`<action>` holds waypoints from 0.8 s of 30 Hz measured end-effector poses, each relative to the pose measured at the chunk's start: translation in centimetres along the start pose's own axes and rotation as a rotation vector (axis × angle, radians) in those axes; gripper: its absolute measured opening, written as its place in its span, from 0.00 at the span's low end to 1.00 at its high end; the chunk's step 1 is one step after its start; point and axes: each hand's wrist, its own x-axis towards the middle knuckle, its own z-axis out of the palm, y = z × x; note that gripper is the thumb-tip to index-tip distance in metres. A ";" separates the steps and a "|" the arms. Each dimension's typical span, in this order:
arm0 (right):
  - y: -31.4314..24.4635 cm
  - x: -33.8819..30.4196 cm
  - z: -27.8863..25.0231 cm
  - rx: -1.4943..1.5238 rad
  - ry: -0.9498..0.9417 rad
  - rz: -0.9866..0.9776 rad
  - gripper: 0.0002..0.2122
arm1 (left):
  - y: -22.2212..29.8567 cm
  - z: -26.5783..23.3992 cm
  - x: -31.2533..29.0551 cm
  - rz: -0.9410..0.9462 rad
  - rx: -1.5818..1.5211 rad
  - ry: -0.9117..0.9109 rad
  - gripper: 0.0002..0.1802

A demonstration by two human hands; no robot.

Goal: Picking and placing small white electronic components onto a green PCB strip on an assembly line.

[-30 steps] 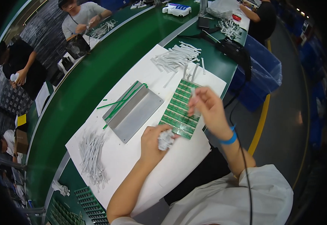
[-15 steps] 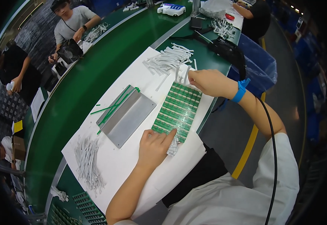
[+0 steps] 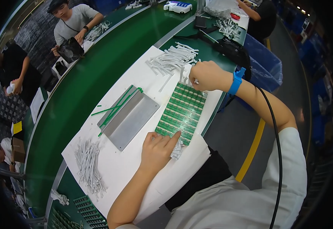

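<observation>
A green panel of many small circuit boards [image 3: 181, 110] lies on white paper in front of me. My left hand [image 3: 158, 150] is closed at its near left edge, one finger stretched onto the boards. At the panel's far edge, my right hand [image 3: 209, 76] has its fingers pinched together on a white flat cable, mostly hidden by the hand. Beside those fingers, white flat cables [image 3: 182, 74] stand up from the far row. More white cables [image 3: 176, 152] show under the panel's near end. A loose pile of white cables [image 3: 174, 57] lies just beyond.
Left of the panel sits a grey metal tray [image 3: 130, 120] with thin green strips [image 3: 115, 110] across it. A bundle of white cables [image 3: 89, 168] lies near left. Green board panels [image 3: 90, 212] rest lower left. A blue bin [image 3: 263, 63] stands right; co-workers sit across the green conveyor [image 3: 78, 101].
My right hand has turned and shifted slightly up at the far edge, its wrist lifting with the blue strap. My left hand and the panel have stayed nearly in place.
</observation>
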 end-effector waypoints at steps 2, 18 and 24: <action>0.5 0.2 0.2 0.027 -0.034 -0.037 0.07 | 0.0 0.0 0.0 0.001 -0.011 -0.002 0.27; 0.8 0.5 0.0 0.125 -0.104 -0.013 0.07 | -0.1 0.0 0.0 -0.006 -0.015 -0.036 0.27; 0.8 0.8 0.3 0.106 -0.032 -0.061 0.08 | 0.0 -0.1 0.0 -0.006 0.010 -0.026 0.25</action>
